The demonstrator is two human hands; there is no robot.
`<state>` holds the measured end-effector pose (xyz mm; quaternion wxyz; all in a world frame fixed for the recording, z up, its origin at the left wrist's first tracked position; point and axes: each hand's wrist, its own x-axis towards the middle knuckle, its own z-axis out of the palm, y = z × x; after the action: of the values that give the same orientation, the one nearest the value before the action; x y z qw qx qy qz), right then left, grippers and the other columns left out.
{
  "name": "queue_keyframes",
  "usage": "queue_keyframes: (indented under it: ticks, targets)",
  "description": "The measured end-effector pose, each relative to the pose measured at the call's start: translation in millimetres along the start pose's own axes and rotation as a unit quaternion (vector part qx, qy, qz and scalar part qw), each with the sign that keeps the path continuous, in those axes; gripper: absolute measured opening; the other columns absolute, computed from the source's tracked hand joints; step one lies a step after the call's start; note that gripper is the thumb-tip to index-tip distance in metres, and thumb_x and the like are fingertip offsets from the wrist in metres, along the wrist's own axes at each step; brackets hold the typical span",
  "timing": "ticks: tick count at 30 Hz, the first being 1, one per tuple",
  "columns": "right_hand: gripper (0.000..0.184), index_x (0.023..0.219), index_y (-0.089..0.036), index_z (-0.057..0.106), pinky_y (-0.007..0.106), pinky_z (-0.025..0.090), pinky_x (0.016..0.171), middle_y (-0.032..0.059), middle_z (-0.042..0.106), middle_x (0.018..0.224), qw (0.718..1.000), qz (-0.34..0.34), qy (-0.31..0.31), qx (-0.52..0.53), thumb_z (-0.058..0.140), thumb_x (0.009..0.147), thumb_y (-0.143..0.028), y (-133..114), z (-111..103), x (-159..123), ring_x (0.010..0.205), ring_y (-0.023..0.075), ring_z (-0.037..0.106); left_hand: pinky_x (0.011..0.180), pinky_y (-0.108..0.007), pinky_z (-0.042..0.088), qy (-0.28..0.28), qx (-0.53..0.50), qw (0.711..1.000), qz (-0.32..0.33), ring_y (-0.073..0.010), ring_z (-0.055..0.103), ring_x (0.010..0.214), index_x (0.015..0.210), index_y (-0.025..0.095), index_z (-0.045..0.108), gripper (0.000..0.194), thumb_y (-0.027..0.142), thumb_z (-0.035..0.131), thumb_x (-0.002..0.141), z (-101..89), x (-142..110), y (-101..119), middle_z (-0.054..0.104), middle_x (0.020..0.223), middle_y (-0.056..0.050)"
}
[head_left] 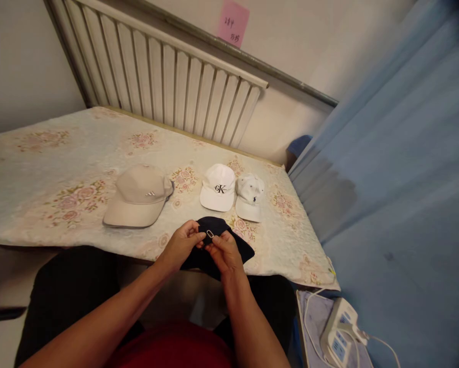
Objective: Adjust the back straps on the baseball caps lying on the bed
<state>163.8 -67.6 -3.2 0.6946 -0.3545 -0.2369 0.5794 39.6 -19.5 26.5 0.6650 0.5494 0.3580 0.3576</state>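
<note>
A dark navy cap (237,245) lies at the near edge of the table, its back strap turned toward me. My left hand (181,244) pinches the strap from the left. My right hand (225,253) pinches it from the right, fingers closed beside a small metal buckle (210,233). Both hands touch the cap and meet at the buckle. Farther back on the table lie a beige cap (139,197), a white cap with a black logo (217,188) and a smaller white cap (250,197).
The table carries a floral quilted cloth (61,174). A white radiator (164,76) stands behind it, a pink note (233,23) on the wall above. A blue curtain (406,179) hangs at right. A white power strip with cables (340,337) lies low at right.
</note>
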Motion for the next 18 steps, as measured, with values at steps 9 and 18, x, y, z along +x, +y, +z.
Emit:
queue_keyframes:
  ticks: [9, 18]
  targets:
    - [0.027, 0.091, -0.016, 0.062, 0.027, 0.051, 0.063, 0.0034, 0.071, 0.083, 1.000, -0.005, -0.023, 0.018, 0.073, 0.067, -0.020, 2.9, -0.8, -3.7, 0.066, 0.0144, 0.064, 0.059, -0.022, 0.036, -0.003, -0.027, 1.000, -0.005, -0.0103, 0.048, 0.056, 0.077, 0.019, 0.053, 0.017, 0.034, 0.061, 0.075, -2.9, -1.3, -3.2, 0.053, 0.058, 0.006]
    - [0.025, 0.091, -0.017, 0.062, 0.029, 0.051, 0.064, 0.0034, 0.071, 0.086, 0.999, -0.007, -0.015, 0.034, 0.070, 0.067, -0.017, 6.2, -4.5, -2.3, 0.071, 0.0165, 0.065, 0.061, -0.024, 0.034, -0.026, 0.002, 1.000, -0.005, -0.0118, 0.047, 0.060, 0.067, 0.018, 0.051, 0.020, 0.035, 0.056, 0.078, -2.8, -4.1, -1.2, 0.050, 0.060, 0.005]
